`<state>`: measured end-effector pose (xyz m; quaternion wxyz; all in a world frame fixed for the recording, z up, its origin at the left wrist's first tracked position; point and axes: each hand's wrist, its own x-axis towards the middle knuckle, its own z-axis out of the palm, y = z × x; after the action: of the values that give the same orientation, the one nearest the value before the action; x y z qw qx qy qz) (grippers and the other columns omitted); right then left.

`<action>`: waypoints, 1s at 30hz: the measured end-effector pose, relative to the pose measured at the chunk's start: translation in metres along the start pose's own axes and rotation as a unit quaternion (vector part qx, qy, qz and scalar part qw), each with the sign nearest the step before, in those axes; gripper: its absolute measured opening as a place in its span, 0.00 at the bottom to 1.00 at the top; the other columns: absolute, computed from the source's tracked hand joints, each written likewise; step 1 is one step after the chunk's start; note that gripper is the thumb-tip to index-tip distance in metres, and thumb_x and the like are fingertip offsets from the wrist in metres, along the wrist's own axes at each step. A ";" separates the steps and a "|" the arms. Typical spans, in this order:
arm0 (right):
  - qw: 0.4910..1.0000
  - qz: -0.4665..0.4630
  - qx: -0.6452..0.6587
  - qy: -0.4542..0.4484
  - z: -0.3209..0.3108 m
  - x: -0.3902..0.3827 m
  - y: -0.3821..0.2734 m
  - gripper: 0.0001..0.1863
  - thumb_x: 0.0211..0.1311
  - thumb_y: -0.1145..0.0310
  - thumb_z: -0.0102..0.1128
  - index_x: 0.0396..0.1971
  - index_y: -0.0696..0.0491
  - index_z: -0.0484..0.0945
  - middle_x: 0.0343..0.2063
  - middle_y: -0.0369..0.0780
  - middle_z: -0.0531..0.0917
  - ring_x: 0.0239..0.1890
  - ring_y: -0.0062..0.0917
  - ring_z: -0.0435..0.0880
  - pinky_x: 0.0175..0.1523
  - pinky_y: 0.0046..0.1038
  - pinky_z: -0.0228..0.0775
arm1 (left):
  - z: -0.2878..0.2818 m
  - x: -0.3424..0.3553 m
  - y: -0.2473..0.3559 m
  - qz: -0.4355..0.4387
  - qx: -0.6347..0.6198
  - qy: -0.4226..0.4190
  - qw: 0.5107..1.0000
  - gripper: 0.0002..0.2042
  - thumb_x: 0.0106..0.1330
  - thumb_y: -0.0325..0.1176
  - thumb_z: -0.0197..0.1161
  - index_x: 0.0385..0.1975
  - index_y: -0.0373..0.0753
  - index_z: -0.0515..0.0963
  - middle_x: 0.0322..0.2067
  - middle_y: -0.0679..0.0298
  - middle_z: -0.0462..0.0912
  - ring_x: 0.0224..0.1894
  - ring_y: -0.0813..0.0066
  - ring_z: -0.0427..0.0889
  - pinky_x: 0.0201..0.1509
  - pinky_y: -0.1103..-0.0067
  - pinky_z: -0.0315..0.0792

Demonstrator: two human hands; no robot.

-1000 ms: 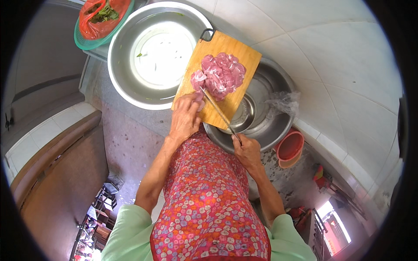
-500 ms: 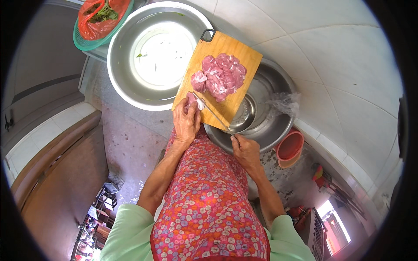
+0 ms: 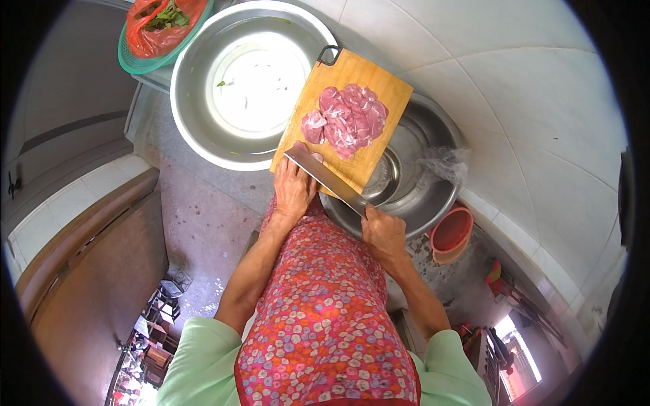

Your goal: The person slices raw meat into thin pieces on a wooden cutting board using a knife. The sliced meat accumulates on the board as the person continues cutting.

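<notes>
A wooden cutting board [image 3: 338,68] with a black handle bears a heap of sliced raw pink meat [image 3: 352,118]. My right hand [image 3: 384,233] is closed around the handle of a kitchen knife. The broad knife blade [image 3: 328,181] slants over the near-left part of the board, its side turned up to view and covering my left fingertips. At the board's near-left corner, my left hand [image 3: 294,193] presses down on a piece of meat [image 3: 300,146]; most of that piece is hidden by the blade and fingers.
Under the board's left side stands a large metal basin [image 3: 186,118] with water and bits of leaf. Another metal basin [image 3: 443,128], holding a smaller bowl [image 3: 389,177] and a clear plastic bag [image 3: 443,166], is at right. A green basket [image 3: 132,64] carries a red bag [image 3: 152,40]; red tubs [image 3: 451,230] sit lower right.
The knife has turned from edge-on to showing its broad side, and its tip has shifted left over my left fingers. The meat heap keeps its place on the board.
</notes>
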<state>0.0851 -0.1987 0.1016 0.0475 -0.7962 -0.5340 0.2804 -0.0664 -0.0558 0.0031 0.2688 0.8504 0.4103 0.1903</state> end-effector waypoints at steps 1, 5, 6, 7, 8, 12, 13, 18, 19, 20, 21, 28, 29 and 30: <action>1.000 -0.001 -0.001 0.001 -0.002 0.000 0.000 0.15 0.52 0.68 0.63 0.39 0.60 0.78 0.22 0.44 0.82 0.21 0.40 0.82 0.27 0.40 0.74 | 0.002 -0.001 -0.002 0.008 -0.003 -0.003 1.000 0.24 0.50 0.26 0.66 0.51 0.43 0.77 0.48 0.53 0.74 0.52 0.49 0.71 0.56 0.61 0.67; 1.000 -0.011 -0.010 0.011 0.003 -0.002 0.003 0.15 0.53 0.68 0.61 0.39 0.61 0.78 0.21 0.44 0.81 0.20 0.40 0.82 0.26 0.39 0.74 | 0.003 -0.002 -0.010 0.030 -0.021 -0.014 0.999 0.22 0.53 0.28 0.65 0.52 0.42 0.77 0.48 0.52 0.73 0.48 0.49 0.71 0.54 0.61 0.68; 1.000 -0.012 -0.016 0.013 0.006 -0.002 0.003 0.15 0.54 0.67 0.60 0.39 0.61 0.78 0.21 0.44 0.81 0.20 0.39 0.82 0.25 0.39 0.74 | 0.003 -0.002 -0.011 0.033 -0.026 -0.016 0.999 0.22 0.53 0.27 0.65 0.51 0.42 0.77 0.48 0.52 0.73 0.48 0.49 0.71 0.54 0.61 0.68; 1.000 -0.013 -0.022 0.015 0.008 -0.002 0.003 0.15 0.54 0.67 0.60 0.39 0.61 0.78 0.21 0.44 0.81 0.20 0.39 0.82 0.25 0.39 0.73 | 0.004 -0.003 -0.012 0.027 -0.040 -0.018 0.999 0.22 0.52 0.27 0.65 0.51 0.42 0.77 0.49 0.52 0.73 0.49 0.49 0.71 0.55 0.61 0.68; 0.999 -0.014 -0.031 0.020 0.010 -0.002 0.004 0.15 0.54 0.67 0.59 0.40 0.61 0.78 0.21 0.44 0.80 0.19 0.39 0.82 0.24 0.39 0.73 | 0.005 -0.004 -0.013 0.021 -0.053 -0.019 0.998 0.23 0.52 0.27 0.65 0.51 0.42 0.77 0.49 0.52 0.73 0.50 0.48 0.71 0.55 0.61 0.68; 0.997 -0.016 -0.056 0.042 0.010 0.001 0.001 0.15 0.55 0.68 0.58 0.40 0.60 0.78 0.20 0.44 0.80 0.19 0.39 0.82 0.23 0.39 0.73 | 0.011 -0.005 -0.019 0.008 -0.059 -0.014 0.998 0.23 0.52 0.27 0.67 0.51 0.41 0.77 0.51 0.50 0.72 0.54 0.46 0.70 0.56 0.61 0.68; 0.997 -0.016 -0.059 0.047 0.008 0.002 0.000 0.14 0.55 0.68 0.57 0.40 0.60 0.78 0.20 0.44 0.80 0.19 0.39 0.82 0.23 0.39 0.73 | 0.010 -0.003 -0.018 0.008 -0.059 -0.019 0.998 0.22 0.52 0.26 0.67 0.50 0.40 0.76 0.52 0.50 0.72 0.54 0.46 0.70 0.56 0.62 0.68; 1.000 -0.005 -0.011 -0.020 0.002 0.012 0.010 0.12 0.54 0.70 0.60 0.37 0.59 0.76 0.21 0.46 0.81 0.22 0.44 0.82 0.27 0.42 0.73 | 0.002 0.000 -0.010 0.003 -0.062 -0.020 0.998 0.22 0.51 0.24 0.67 0.49 0.35 0.75 0.53 0.51 0.71 0.54 0.46 0.70 0.56 0.63 0.69; 0.999 0.006 0.001 -0.033 0.001 0.013 0.012 0.13 0.52 0.70 0.63 0.37 0.58 0.76 0.22 0.47 0.81 0.24 0.45 0.82 0.29 0.43 0.73 | 0.002 -0.001 -0.010 -0.006 -0.062 -0.020 0.998 0.21 0.51 0.24 0.67 0.48 0.35 0.76 0.52 0.51 0.72 0.54 0.47 0.71 0.56 0.63 0.69; 0.999 0.011 -0.013 -0.041 0.003 0.014 0.014 0.12 0.53 0.69 0.61 0.36 0.58 0.76 0.22 0.47 0.81 0.24 0.46 0.81 0.29 0.44 0.72 | 0.002 -0.001 -0.010 -0.014 -0.061 -0.020 0.998 0.20 0.51 0.24 0.67 0.47 0.35 0.76 0.51 0.51 0.72 0.53 0.47 0.71 0.56 0.63 0.70; 0.998 0.016 -0.027 -0.048 0.007 0.015 0.017 0.11 0.54 0.69 0.60 0.35 0.58 0.75 0.21 0.47 0.81 0.23 0.48 0.81 0.29 0.45 0.72 | 0.003 -0.001 -0.010 -0.022 -0.061 -0.019 0.998 0.19 0.51 0.23 0.67 0.46 0.34 0.77 0.51 0.51 0.73 0.53 0.47 0.71 0.55 0.63 0.70; 0.999 -0.029 0.030 -0.034 0.033 0.053 -0.004 0.06 0.58 0.68 0.51 0.28 0.54 0.75 0.30 0.47 0.80 0.35 0.46 0.80 0.40 0.45 0.71 | 0.003 0.003 -0.010 -0.003 -0.078 -0.010 0.997 0.12 0.52 0.21 0.65 0.38 0.33 0.78 0.43 0.53 0.76 0.48 0.51 0.74 0.51 0.64 0.72; 0.998 -0.015 0.036 -0.048 0.035 0.057 -0.006 0.06 0.58 0.68 0.50 0.28 0.54 0.74 0.31 0.47 0.79 0.37 0.45 0.79 0.42 0.46 0.70 | 0.003 0.002 -0.012 -0.006 -0.079 -0.012 0.997 0.12 0.52 0.21 0.65 0.38 0.33 0.78 0.42 0.53 0.76 0.48 0.51 0.74 0.51 0.64 0.72; 0.997 -0.001 0.042 -0.063 0.037 0.061 -0.007 0.06 0.58 0.68 0.50 0.28 0.53 0.74 0.33 0.48 0.79 0.39 0.45 0.78 0.44 0.46 0.68 | 0.004 0.001 -0.013 -0.009 -0.080 -0.015 0.997 0.12 0.52 0.21 0.64 0.38 0.33 0.78 0.42 0.53 0.76 0.48 0.51 0.74 0.51 0.64 0.72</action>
<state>0.0777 -0.1502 0.0494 0.0475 -0.7739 -0.5244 0.3520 -0.0717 -0.0493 -0.0083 0.3434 0.8252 0.3976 0.2074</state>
